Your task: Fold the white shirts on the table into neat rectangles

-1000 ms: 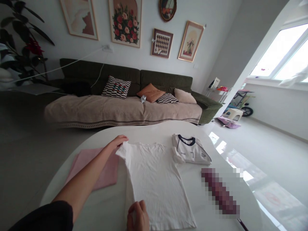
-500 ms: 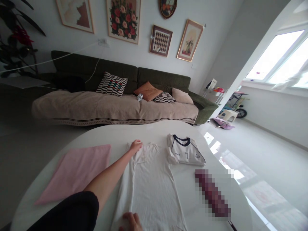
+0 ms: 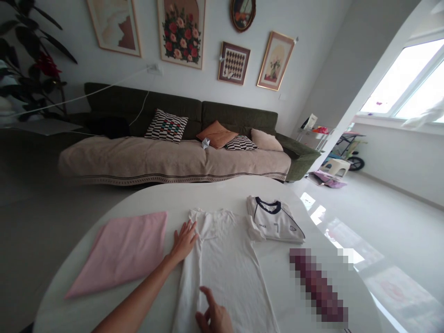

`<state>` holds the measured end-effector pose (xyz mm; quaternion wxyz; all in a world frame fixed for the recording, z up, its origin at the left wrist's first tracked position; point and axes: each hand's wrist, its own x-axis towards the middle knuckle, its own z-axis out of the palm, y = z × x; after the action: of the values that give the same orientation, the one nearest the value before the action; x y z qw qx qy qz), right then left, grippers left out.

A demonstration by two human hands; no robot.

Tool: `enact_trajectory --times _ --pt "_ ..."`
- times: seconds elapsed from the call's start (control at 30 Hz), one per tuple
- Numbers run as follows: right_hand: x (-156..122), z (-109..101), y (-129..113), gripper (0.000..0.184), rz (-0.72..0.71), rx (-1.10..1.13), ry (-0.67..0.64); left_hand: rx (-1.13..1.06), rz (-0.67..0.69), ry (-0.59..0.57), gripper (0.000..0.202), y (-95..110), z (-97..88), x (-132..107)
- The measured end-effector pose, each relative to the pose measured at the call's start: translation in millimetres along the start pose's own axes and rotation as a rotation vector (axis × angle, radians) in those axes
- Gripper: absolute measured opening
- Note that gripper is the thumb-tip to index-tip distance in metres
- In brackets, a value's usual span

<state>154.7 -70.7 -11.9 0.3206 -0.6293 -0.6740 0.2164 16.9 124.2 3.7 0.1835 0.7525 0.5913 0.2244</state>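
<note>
A white T-shirt (image 3: 231, 268) lies spread on the white table, its neck end away from me. A lengthwise fold line runs down its left part, and a short sleeve sticks out on the right. My left hand (image 3: 185, 241) rests flat with fingers spread at the shirt's upper left edge, below the left shoulder. Lower down, my right hand (image 3: 215, 316) is over the shirt near that fold line. Its index finger points out and the other fingers are bent, with no cloth visibly gripped.
A folded pink cloth (image 3: 121, 252) lies on the left of the table (image 3: 194, 192). Right of the T-shirt sit a folded white jersey with dark collar (image 3: 277, 224) and a pixelated dark red item (image 3: 317, 284). Behind stands a green sofa (image 3: 239, 113) with cushions.
My left hand has let go of the shirt's left shoulder and come down along its left edge, fingers now spread. My right hand has moved slightly up and right. The view has shifted a little.
</note>
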Motion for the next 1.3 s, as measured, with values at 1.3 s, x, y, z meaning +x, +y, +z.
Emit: enact_trajectory --times 1.3 --pt "62.2 -0.3 -13.7 0.042 -0.222 -0.226 -0.049 0.176 0.068 0.107 0.044 -5.2 2.0 -13.2"
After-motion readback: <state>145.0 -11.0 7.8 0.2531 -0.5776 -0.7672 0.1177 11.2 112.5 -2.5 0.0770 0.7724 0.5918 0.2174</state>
